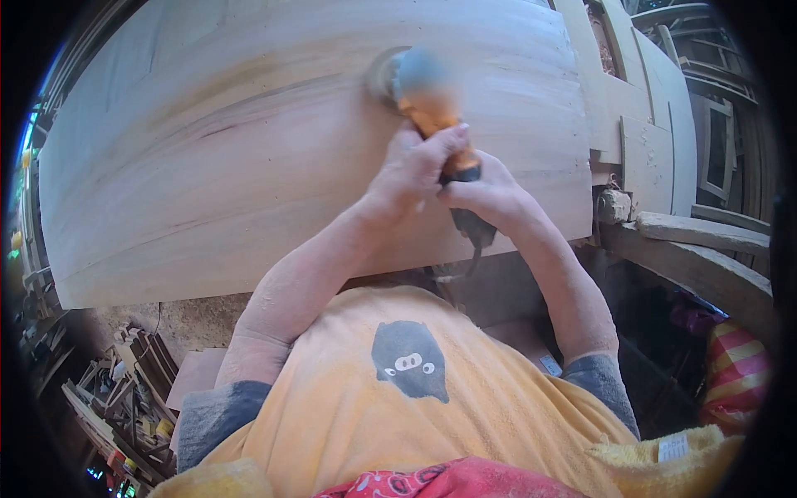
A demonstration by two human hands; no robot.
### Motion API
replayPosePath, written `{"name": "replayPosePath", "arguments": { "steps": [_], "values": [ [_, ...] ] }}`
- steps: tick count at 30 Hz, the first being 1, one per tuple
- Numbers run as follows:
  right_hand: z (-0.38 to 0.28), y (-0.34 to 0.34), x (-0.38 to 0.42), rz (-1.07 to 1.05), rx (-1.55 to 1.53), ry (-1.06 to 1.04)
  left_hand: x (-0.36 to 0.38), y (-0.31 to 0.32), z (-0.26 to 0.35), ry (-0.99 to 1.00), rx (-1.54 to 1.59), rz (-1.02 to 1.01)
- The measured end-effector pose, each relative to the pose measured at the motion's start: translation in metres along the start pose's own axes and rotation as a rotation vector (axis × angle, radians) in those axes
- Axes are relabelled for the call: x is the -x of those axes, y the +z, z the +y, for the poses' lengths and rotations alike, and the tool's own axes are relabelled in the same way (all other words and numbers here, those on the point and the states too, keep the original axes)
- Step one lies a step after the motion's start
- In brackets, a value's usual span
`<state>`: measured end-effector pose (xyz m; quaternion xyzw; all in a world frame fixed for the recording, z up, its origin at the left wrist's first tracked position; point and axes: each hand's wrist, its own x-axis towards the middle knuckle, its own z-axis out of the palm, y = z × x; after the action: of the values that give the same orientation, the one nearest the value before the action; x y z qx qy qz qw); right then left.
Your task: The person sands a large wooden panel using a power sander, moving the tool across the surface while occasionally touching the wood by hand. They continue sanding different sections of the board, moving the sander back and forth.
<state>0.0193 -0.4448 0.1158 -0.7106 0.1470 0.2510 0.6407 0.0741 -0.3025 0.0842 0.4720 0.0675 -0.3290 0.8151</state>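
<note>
An orange angle grinder with a bluish-grey head lies across the upper middle of the view, its round disc against a large pale wooden panel. My left hand wraps round the orange body just behind the head. Lower down, my right hand grips the rear of the body near the dark end. A cord hangs from that end toward me. The head and disc are blurred, and my fingers' undersides are hidden. Brownish streaks and small dark spots mark the panel.
Pale boards stand to the right of the panel. Thick timber pieces lie at the right edge. Wood scraps are piled at lower left. A red and yellow striped sack sits at lower right.
</note>
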Motion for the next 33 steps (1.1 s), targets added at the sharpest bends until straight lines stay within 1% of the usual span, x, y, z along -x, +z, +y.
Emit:
{"name": "replayPosePath", "arguments": {
  "steps": [1, 2, 4, 6, 8, 9, 12, 13, 14, 15, 16, 17, 18, 19, 21, 24, 25, 26, 27, 28, 29, 30, 31, 32, 33],
  "values": [
    [-0.003, 0.003, 0.001, 0.003, 0.004, 0.036, 0.004, -0.002, 0.004, 0.013, 0.039, 0.054],
    [-0.011, 0.003, 0.002, 0.004, 0.012, 0.07, 0.004, -0.005, 0.007, -0.01, 0.036, 0.029],
    [-0.013, 0.0, 0.004, 0.027, 0.012, 0.109, 0.0, 0.004, 0.012, -0.064, -0.056, -0.063],
    [-0.005, -0.021, 0.016, 0.082, 0.0, 0.128, -0.009, 0.018, 0.008, -0.121, -0.092, -0.161],
    [-0.006, -0.034, 0.025, 0.155, -0.034, 0.155, -0.032, 0.042, -0.021, -0.031, -0.113, -0.085],
    [-0.007, -0.037, 0.028, 0.191, -0.051, 0.171, -0.038, 0.046, -0.022, 0.014, -0.122, -0.048],
    [-0.017, -0.032, 0.01, 0.155, -0.009, 0.176, -0.052, 0.033, -0.018, -0.01, 0.117, -0.176],
    [-0.024, -0.023, 0.0, 0.132, 0.008, 0.177, -0.055, 0.014, -0.012, -0.008, 0.129, -0.231],
    [-0.029, -0.011, -0.014, 0.081, 0.032, 0.131, -0.054, -0.006, -0.007, -0.01, 0.147, -0.206],
    [-0.025, 0.001, -0.032, 0.018, 0.039, 0.057, -0.051, -0.029, -0.003, -0.051, 0.17, -0.133],
    [-0.035, 0.02, -0.043, -0.02, 0.055, -0.028, -0.05, -0.047, 0.003, 0.026, 0.231, -0.1],
    [-0.023, 0.042, -0.076, -0.101, 0.13, -0.118, -0.033, -0.069, 0.025, 0.11, 0.258, 0.093],
    [-0.025, 0.05, -0.085, -0.174, 0.105, -0.122, -0.028, -0.08, 0.033, 0.121, 0.237, 0.149],
    [-0.026, 0.054, -0.088, -0.151, 0.095, -0.127, -0.022, -0.077, 0.039, 0.103, 0.209, 0.172],
    [-0.026, 0.052, -0.083, -0.1, 0.083, -0.132, -0.017, -0.059, 0.05, 0.067, 0.158, 0.211],
    [-0.021, 0.01, -0.049, -0.011, -0.032, -0.153, -0.047, -0.023, 0.018, 0.062, 0.072, 0.029],
    [-0.016, -0.01, -0.039, 0.045, -0.017, -0.079, -0.059, -0.005, 0.009, 0.061, 0.023, -0.08],
    [-0.01, -0.032, -0.028, 0.102, -0.004, -0.005, -0.069, 0.019, 0.0, 0.04, 0.044, -0.15],
    [-0.006, -0.052, -0.014, 0.18, -0.018, 0.004, -0.08, 0.044, -0.007, 0.019, 0.046, -0.228],
    [0.014, -0.076, -0.012, 0.29, -0.027, -0.02, -0.096, 0.071, -0.021, -0.003, 0.087, -0.26],
    [0.01, -0.096, 0.001, 0.334, -0.042, 0.044, -0.108, 0.091, -0.022, -0.073, -0.005, -0.325],
    [0.01, -0.112, 0.01, 0.383, -0.059, 0.067, -0.126, 0.111, -0.036, -0.119, 0.084, -0.402],
    [0.021, -0.134, 0.012, 0.402, -0.102, 0.087, -0.144, 0.134, -0.051, -0.106, 0.024, -0.38],
    [0.028, -0.151, 0.013, 0.503, -0.081, 0.089, -0.167, 0.152, -0.068, -0.15, -0.051, -0.375],
    [0.031, -0.166, 0.015, 0.524, -0.132, 0.122, -0.167, 0.167, -0.059, -0.206, -0.106, -0.36]
  ]
}}
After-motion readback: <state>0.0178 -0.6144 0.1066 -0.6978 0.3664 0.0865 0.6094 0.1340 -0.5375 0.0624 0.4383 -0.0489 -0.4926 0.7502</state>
